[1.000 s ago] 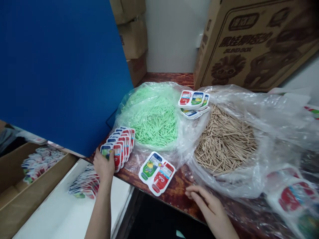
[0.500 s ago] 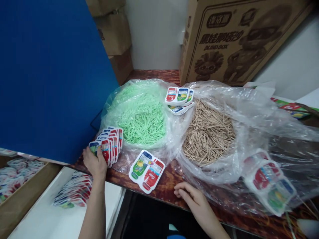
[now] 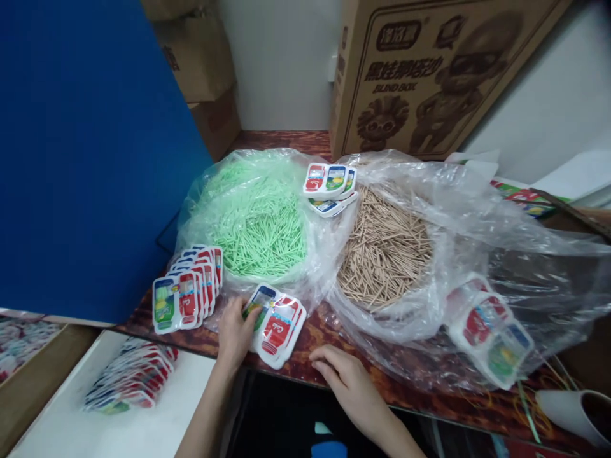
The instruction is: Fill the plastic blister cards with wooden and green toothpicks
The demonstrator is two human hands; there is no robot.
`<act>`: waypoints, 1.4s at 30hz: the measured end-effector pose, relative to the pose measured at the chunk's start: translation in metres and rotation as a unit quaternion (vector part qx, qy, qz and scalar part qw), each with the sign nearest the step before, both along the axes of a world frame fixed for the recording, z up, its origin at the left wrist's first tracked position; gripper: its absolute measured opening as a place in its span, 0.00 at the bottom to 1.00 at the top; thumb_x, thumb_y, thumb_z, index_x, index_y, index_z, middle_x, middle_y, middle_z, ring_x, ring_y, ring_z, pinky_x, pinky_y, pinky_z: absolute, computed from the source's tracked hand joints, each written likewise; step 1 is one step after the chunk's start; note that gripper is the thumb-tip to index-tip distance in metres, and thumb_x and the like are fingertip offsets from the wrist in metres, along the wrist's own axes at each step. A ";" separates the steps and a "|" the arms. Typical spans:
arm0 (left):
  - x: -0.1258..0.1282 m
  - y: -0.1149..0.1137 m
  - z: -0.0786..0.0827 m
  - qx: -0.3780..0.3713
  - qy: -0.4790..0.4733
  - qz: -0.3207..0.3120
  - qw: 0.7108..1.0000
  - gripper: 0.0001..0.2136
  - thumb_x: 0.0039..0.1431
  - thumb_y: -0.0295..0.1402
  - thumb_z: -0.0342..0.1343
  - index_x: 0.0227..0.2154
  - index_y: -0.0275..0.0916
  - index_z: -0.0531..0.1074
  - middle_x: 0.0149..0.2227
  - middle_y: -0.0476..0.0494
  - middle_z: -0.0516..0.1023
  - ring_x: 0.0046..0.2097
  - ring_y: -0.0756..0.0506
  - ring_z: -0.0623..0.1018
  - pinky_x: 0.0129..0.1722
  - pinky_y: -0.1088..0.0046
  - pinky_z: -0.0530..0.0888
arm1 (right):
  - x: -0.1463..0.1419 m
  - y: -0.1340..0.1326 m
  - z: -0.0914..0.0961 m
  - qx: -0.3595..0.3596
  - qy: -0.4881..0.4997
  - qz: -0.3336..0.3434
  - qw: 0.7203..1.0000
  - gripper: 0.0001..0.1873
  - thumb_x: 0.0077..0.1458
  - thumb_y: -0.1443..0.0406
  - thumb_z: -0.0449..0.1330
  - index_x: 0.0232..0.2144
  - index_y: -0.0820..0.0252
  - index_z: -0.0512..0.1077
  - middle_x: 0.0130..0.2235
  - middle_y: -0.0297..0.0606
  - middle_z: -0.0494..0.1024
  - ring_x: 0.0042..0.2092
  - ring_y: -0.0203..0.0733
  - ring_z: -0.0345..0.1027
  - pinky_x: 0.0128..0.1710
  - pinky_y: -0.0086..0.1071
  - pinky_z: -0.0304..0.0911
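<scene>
I take the left hand [image 3: 237,327] as the dial's centre, with twelve towards the back wall. From where I stand, a fanned batch of packs [image 3: 133,375] sits far left at eight o'clock, too blurred to read. Closer in, at ten, a staggered row of red-and-green packs [image 3: 191,296] overlaps so heavily that I cannot count it.

Then comes the left hand itself. It appears to be pinching the upper Cola pack [image 3: 279,327] by its left end, thumb across the green half; the fingers' undersides are out of sight. That pack spreads out at three o'clock, its two jars side by side from ten to four, each jar's length running roughly one to seven. It lies almost square over a lower pack [image 3: 300,327], of which only a sliver shows along the right.

The bagged green sticks [image 3: 262,235] lie just past twelve, and a small stack of packs [image 3: 329,181] at one. At four, the right hand [image 3: 348,381] rests near the table edge, loosely curled, with nothing visible in it. It is near the Cola pack but not touching; the left hand is the nearer.

Tan sticks [image 3: 386,248] fill a bag at two. At three, cloudy plastic veils another pack [image 3: 494,337].
</scene>
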State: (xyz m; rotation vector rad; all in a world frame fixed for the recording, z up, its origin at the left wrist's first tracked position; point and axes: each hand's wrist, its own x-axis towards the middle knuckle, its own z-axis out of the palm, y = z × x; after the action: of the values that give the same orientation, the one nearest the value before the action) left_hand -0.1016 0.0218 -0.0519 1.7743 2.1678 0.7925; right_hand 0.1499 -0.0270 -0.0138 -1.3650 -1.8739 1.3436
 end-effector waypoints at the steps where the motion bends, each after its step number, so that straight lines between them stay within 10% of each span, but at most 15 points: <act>1: -0.003 0.001 0.000 0.013 -0.007 -0.009 1.000 0.06 0.57 0.36 0.51 0.27 0.42 0.65 0.29 0.46 0.70 0.34 0.41 0.73 0.37 0.64 0.70 | 0.002 -0.002 -0.002 0.001 -0.004 0.000 1.000 0.10 0.61 0.67 0.51 0.35 0.55 0.73 0.37 0.35 0.77 0.41 0.42 0.71 0.42 0.33 0.62; 24: -0.009 -0.011 0.013 0.164 -0.102 -0.066 0.979 0.08 0.62 0.31 0.51 0.39 0.41 0.74 0.39 0.42 0.78 0.42 0.43 0.77 0.44 0.66 0.73 | -0.038 0.058 0.001 -0.090 0.016 0.034 0.995 0.10 0.56 0.69 0.52 0.27 0.61 0.72 0.27 0.32 0.76 0.27 0.36 0.69 0.29 0.27 0.60; 32: 0.017 -0.016 -0.012 0.150 -0.087 -0.088 0.981 0.07 0.61 0.30 0.51 0.33 0.41 0.75 0.34 0.44 0.79 0.38 0.43 0.77 0.40 0.64 0.73 | -0.087 0.154 0.027 0.182 -0.167 0.061 0.967 0.12 0.61 0.69 0.51 0.31 0.60 0.74 0.35 0.36 0.78 0.37 0.36 0.69 0.38 0.26 0.58; 42: 0.015 -0.014 -0.012 0.133 -0.107 -0.081 0.982 0.06 0.61 0.30 0.52 0.33 0.42 0.75 0.33 0.43 0.79 0.37 0.42 0.78 0.38 0.65 0.73 | -0.180 0.217 0.018 0.213 -0.309 0.027 0.926 0.14 0.57 0.69 0.54 0.42 0.69 0.74 0.47 0.56 0.73 0.52 0.54 0.64 0.48 0.41 0.57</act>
State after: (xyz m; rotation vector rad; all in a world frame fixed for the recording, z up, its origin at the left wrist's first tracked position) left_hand -0.0863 0.0075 -0.0635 1.8589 1.8254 1.2169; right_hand -0.0303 0.1896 0.0046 -1.6109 -2.4281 0.4742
